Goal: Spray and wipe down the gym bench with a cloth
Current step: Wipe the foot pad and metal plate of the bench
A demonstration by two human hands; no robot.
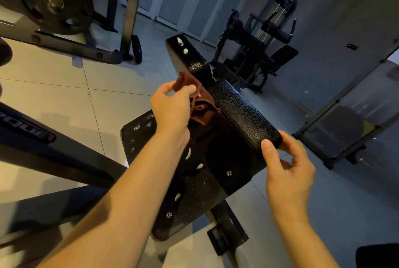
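Observation:
A black padded gym bench fills the middle of the head view, its torn vinyl showing white spots. A black roller pad lies across it. My left hand grips a crumpled reddish-brown cloth against the bench, just left of the roller pad. My right hand holds the near end of the roller pad, thumb on top and fingers curled round its end. A second bench pad extends beyond the cloth. No spray bottle is in view.
A weight rack with a black plate stands at the upper left, on a tiled floor. A dark machine beam crosses the left side. Another exercise machine stands at the back right, and a dark frame at the right.

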